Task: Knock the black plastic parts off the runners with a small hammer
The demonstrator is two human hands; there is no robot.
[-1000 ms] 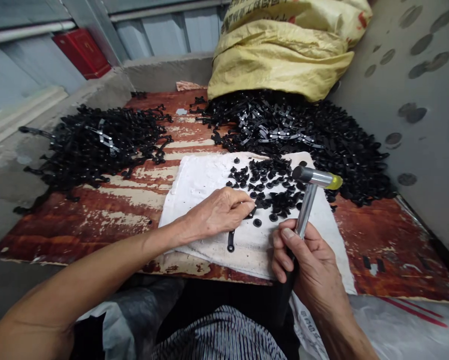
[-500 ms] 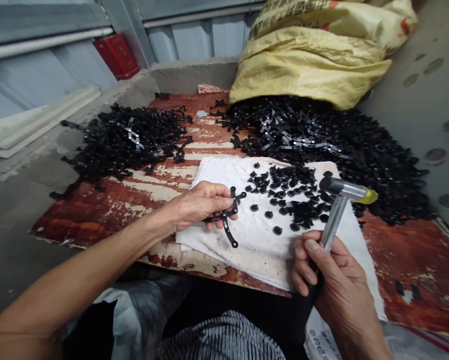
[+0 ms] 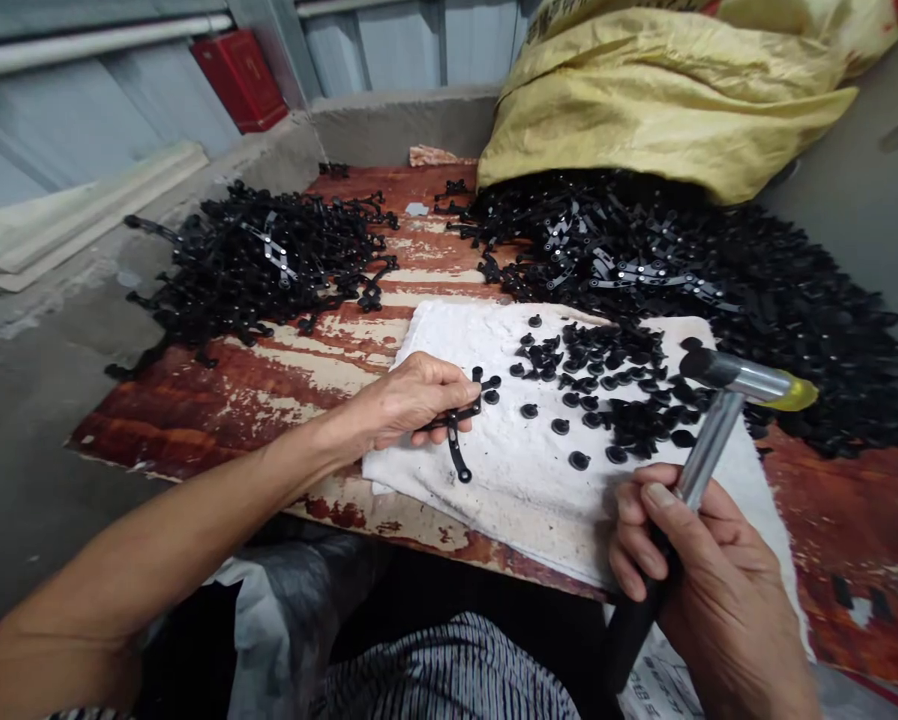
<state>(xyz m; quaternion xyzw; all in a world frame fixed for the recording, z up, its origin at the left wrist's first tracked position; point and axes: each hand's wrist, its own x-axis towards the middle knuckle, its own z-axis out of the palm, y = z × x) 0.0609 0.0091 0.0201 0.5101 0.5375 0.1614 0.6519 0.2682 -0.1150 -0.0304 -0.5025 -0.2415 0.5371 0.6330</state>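
Observation:
Between its thumb and fingers, my left hand (image 3: pixel 419 400) grips a black jointed linkage (image 3: pixel 458 455) with round-ended arms, held over the left part of a white cloth (image 3: pixel 494 500). The fingers cover part of the linkage. Just beyond its arms lies a small black round cap. My right hand (image 3: pixel 704 560) is wrapped around the black handle of a mallet (image 3: pixel 708 450), raised above the cloth's right side. The mallet has a metal shaft, one black face and one yellow face. Several small black round caps (image 3: pixel 579 460) with stems lie scattered on the cloth between my hands.
A heap of black linkages (image 3: pixel 246 270) covers the board's left side. Another large black pile (image 3: pixel 809 310) spreads at the right, below a yellow woven sack (image 3: pixel 666 110). The worn red-brown board (image 3: pixel 216 430) meets a concrete ledge (image 3: pixel 404 125). A red box (image 3: pixel 240 82) sits on the ledge.
The view has shifted, so the scene sits farther right. The linkage in my left hand has turned slightly, its arms now close to a cap on the cloth. Both holds stay the same.

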